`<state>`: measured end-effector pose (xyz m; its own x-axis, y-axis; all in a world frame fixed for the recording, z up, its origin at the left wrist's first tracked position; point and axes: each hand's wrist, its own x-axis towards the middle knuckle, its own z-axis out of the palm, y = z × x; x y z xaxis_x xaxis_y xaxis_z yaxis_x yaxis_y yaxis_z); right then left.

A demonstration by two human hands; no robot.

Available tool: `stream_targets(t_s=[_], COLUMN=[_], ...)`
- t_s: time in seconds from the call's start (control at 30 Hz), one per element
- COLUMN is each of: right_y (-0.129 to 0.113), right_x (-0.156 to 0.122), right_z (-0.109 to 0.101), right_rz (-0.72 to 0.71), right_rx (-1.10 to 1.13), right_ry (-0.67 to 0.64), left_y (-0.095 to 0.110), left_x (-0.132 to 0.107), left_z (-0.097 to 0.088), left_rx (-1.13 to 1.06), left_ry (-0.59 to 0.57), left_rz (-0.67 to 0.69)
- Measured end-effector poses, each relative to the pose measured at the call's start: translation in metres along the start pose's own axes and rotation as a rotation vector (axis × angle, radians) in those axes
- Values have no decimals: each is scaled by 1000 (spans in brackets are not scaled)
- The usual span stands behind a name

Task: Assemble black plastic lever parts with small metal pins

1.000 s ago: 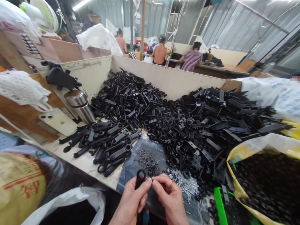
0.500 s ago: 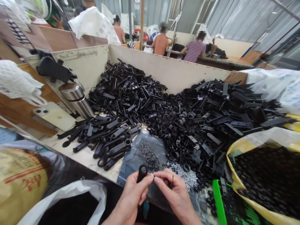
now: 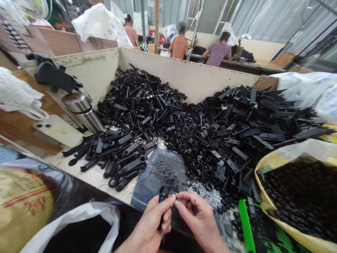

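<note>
My left hand [image 3: 155,218] is closed around a black plastic part with a ring end [image 3: 163,191], which stands up above the fingers. Close beside it, my right hand [image 3: 196,214] pinches at the tip of my left thumb; what sits between the fingertips is too small to make out. A thin dark piece also shows between the right fingers. Just beyond the hands, small dark screws [image 3: 164,172] and silvery pins [image 3: 206,195] lie in two heaps on a dark blue cloth [image 3: 143,188].
Long black parts [image 3: 129,151] lie to the left, below a steel flask [image 3: 84,112] and a phone [image 3: 59,130]. Large heaps of black parts [image 3: 147,98] fill the back. At right stand a green basket [image 3: 246,225] and a yellow-edged sack [image 3: 265,207]. Several people work beyond the partition [image 3: 189,77].
The ring-ended part has turned in my left hand, its ring now upright and seen differently. My right hand stays pinched close to it. The view has shifted slightly.
</note>
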<state>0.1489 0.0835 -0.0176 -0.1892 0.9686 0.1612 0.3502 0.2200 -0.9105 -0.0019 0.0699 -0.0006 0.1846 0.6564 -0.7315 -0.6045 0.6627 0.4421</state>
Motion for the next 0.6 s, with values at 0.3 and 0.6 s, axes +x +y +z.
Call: stream_targets(t_s=[0.3,0.6], right_y=[2,-1], right_x=[-4,-6], right_z=[10,7], right_rz=[-126,-160], right_rx=[-79,-111], right_ry=[88,95], left_y=[0,-2], left_x=[-2,-3], left_z=[7,9], left_rx=[-20,-94], left_ry=[57,28], left_rz=[39,-71])
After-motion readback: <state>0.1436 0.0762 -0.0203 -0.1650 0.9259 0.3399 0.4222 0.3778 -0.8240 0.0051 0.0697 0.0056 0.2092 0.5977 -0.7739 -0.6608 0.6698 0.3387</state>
